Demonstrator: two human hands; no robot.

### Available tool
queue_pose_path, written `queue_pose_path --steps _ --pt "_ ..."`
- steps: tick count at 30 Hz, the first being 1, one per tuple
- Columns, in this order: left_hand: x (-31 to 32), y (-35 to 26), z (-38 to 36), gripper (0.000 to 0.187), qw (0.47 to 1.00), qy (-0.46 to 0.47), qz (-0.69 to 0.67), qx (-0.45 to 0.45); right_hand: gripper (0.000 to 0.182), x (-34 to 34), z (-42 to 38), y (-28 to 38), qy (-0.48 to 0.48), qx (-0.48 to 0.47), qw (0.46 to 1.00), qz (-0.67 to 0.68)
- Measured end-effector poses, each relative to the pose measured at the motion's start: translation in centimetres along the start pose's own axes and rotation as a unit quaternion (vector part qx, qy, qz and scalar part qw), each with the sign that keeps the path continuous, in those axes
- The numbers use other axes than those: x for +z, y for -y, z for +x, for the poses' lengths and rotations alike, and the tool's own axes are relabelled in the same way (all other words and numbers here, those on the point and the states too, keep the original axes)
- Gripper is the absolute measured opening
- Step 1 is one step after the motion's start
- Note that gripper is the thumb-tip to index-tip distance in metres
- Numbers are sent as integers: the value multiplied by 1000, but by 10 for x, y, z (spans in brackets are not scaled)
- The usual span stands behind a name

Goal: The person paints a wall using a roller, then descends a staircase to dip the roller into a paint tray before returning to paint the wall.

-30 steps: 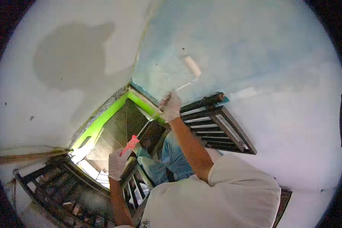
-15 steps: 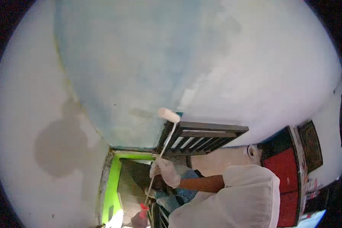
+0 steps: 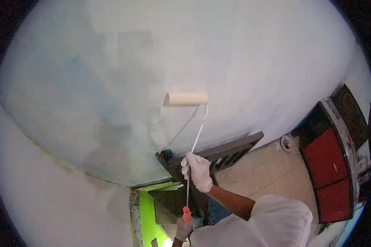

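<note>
A paint roller (image 3: 187, 99) with a cream sleeve lies nearly level against the patchy white and pale blue wall (image 3: 222, 57). My right hand (image 3: 197, 171), in a whitish glove, is closed round the thin metal rod about halfway along it. Lower down, my gloved left hand (image 3: 183, 229) grips the red handle (image 3: 187, 214) at the rod's bottom end. Part of that hand is cut off by shadow and the frame's lower edge.
Below the roller, a dark slatted wooden piece (image 3: 231, 152) stands close to the wall. Bright green trim (image 3: 146, 214) edges an opening at lower left. Red cabinet panels (image 3: 327, 164) and a small round object (image 3: 287, 143) on the tiled floor (image 3: 259, 173) are at right.
The view has shifted and tilted. The roller has gone from slanted near the slatted piece to level and higher on the wall. Both hands keep their hold on it.
</note>
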State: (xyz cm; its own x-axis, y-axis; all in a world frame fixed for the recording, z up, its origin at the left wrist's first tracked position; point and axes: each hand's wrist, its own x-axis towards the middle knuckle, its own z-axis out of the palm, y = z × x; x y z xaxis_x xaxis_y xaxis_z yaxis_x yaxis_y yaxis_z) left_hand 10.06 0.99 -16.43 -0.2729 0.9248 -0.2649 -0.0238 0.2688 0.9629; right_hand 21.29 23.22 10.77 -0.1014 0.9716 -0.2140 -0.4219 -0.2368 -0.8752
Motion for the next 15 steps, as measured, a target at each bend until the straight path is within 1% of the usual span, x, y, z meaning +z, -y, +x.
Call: queue_pose_path --steps 2,3,5,6,7,8,9,10,12,13,14,15 --pt "24 -33 14 21 995 -6 -82 -55 35 0 5 37 1 -69 998 -15" --pt "33 -51 17 20 994 -22 103 33 34 2 11 60 10 -60 998 19" --pt "62 -138 27 20 967 -4 243 80 35 10 20 110 24 -82 992 94" --pt "74 -180 31 20 973 7 222 57 35 13 18 144 28 -67 993 93" --pt "87 -221 35 20 979 16 201 33 35 17 18 184 42 -79 992 91" --pt "97 -242 39 21 979 9 189 80 35 19 17 210 57 -93 990 91" --pt "102 -251 38 21 977 3 185 107 35 18 17 223 64 -89 990 94" --pt "107 -261 36 22 974 -3 181 134 34 18 18 232 68 -105 986 107" --pt "126 -262 36 22 989 30 141 19 34 10 22 251 73 -128 981 128" --pt "130 -257 34 23 988 3 142 57 34 4 19 242 78 -99 984 124" --pt "126 -235 35 23 988 6 144 64 34 0 18 226 81 -71 987 117" --pt "118 -200 37 22 993 -37 87 72 33 -4 22 199 77 -35 986 146"
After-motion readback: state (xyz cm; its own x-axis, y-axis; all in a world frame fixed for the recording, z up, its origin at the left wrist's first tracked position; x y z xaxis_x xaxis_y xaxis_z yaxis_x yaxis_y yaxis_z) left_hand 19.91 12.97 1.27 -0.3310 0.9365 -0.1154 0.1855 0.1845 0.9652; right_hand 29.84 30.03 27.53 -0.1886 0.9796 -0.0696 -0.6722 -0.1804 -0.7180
